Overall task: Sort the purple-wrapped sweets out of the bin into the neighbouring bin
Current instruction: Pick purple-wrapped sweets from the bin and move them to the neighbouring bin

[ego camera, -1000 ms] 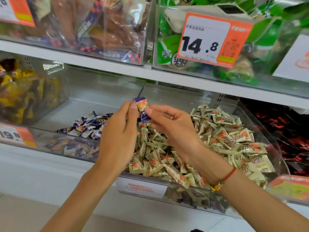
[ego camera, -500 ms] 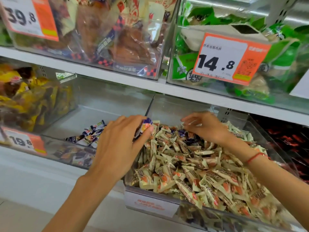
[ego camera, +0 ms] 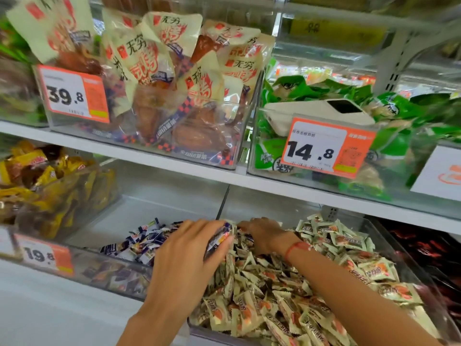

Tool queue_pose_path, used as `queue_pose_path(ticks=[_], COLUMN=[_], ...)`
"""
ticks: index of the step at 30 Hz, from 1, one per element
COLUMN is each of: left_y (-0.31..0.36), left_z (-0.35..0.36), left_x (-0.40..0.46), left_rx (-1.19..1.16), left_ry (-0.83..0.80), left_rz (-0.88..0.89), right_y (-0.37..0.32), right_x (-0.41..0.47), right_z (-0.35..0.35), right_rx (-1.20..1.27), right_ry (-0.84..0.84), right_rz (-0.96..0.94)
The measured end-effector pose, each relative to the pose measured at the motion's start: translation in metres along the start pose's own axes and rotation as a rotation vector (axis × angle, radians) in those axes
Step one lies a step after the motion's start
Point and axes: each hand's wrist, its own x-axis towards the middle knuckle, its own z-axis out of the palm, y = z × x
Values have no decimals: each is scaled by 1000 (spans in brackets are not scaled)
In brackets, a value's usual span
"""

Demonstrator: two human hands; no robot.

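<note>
I see two bare forearms without sleeves. My left hand (ego camera: pixel 185 258) wears nothing; my right hand (ego camera: pixel 264 234) has a thin red string bracelet (ego camera: pixel 295 247) at the wrist.

A purple-wrapped sweet (ego camera: pixel 219 239) with an orange patch on its wrapper is pinched between thumb and fingers of the left hand (ego camera: pixel 185 260), over the divide between the two clear bins. The right bin (ego camera: pixel 374 236) is heaped with cream sweets (ego camera: pixel 287 303) printed in orange. The left bin (ego camera: pixel 82 260) holds a small pile of purple sweets (ego camera: pixel 142 242) near its right wall.
</note>
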Motion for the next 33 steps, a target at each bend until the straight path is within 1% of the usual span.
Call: queue_pose_path(ticks=[1, 3, 7, 10, 12, 14, 16, 18, 21, 23, 25, 27, 33], left_y=[0, -1, -1, -2, -4, -5, -4, -3, 0, -1, -3, -5, -6], left_z=[0, -1, -2, -4, -4, -5, -7, -8, -9, -9, -8, -7, -3], left_x=[-1, -2, -7, -8, -9, -9, -9, -9, -10, -9, -9, -9, -10], left_rx=[-6, -7, 0, 28, 34, 31, 11, -8, -15, -12, -13, -18, -42], left_ry=[-4, -4, -2, 21, 56, 54, 40, 36, 47, 45, 42, 36, 47], left_rz=[-11, -26, -9, 16, 21, 4, -24, -53, -83, -91, -85, -73, -66], right_y=[1, 3, 8, 12, 5, -5, -14, -11, 4, 14, 20, 25, 35], right_x=[1, 1, -19, -45, -71, -99, -123, -135, -141, -147, -155, -162, -171], right_z=[1, 3, -4, -14, -21, -23, -24, -21, -21, -21, -23, -23, -27], right_rx=[38, 100, 236, 421, 577, 685, 694, 641, 456, 407, 403, 418, 613], right_ry=[-25, -20, 102, 199, 204, 164, 125, 125, 147, 170, 175, 203, 337], right_rz=[11, 14, -61, -95, -165, -270, -351, -367, -270, -205, -168, -172, -128])
